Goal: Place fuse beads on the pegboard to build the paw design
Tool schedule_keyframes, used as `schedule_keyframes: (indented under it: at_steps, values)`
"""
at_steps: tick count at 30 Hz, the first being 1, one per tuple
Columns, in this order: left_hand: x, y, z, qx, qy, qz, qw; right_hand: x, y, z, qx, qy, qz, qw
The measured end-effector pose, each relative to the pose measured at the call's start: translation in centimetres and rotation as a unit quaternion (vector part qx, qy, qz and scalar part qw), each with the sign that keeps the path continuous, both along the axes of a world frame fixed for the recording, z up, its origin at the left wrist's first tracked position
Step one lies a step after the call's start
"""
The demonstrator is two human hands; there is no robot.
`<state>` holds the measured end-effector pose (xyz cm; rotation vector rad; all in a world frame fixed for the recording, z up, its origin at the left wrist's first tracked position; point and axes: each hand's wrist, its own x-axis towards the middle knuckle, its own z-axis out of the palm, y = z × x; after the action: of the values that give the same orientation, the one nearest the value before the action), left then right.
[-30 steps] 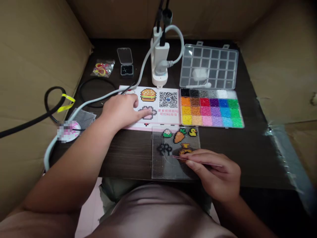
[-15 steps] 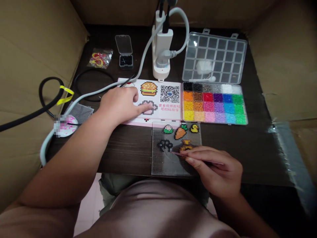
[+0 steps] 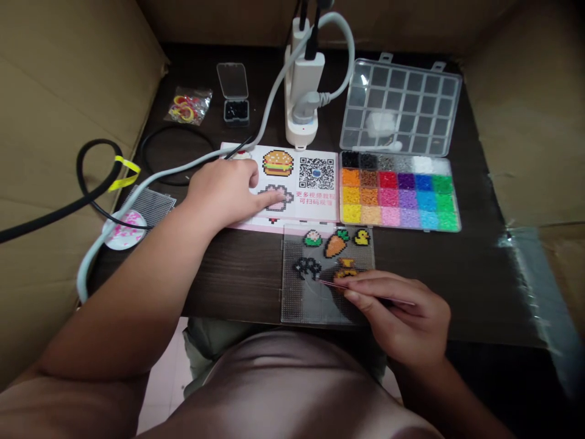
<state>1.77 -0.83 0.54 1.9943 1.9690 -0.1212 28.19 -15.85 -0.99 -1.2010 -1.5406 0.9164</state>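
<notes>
My left hand (image 3: pixel 228 194) rests on a printed pattern sheet (image 3: pixel 315 210), its index finger stretched out onto the pink paw picture and the other fingers curled; it holds nothing. In my right hand (image 3: pixel 406 317) is a pair of tweezers (image 3: pixel 336 284), pinched between thumb and fingers. The tweezer tips are over a clear pegboard (image 3: pixel 299 308), just below a black bead outline (image 3: pixel 308 267). Also on the board are a carrot bead figure (image 3: pixel 336 245), a yellow duck (image 3: pixel 362 238), a green and pink figure (image 3: pixel 313 238) and an orange-brown figure (image 3: pixel 346 266), partly hidden by my right hand.
An open bead box (image 3: pixel 397 196) with sorted colours stands behind the board on the right. Behind the sheet is a white power strip (image 3: pixel 301 125) with cables. A small box of black beads (image 3: pixel 236 111) and a bag of coloured pieces (image 3: pixel 188 106) lie back left.
The whole view has shifted slightly, so things appear a little further right. My left finger stays on the paw picture, and the tweezers stay by the black outline.
</notes>
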Motion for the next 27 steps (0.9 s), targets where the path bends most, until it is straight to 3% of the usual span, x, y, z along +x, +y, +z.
schedule_keyframes:
  at_steps: [27]
  values:
    - [0.01,0.03,0.17,0.01,0.022,-0.014,1.0,-0.02,0.24,-0.28,0.023,-0.001,0.017,1.0]
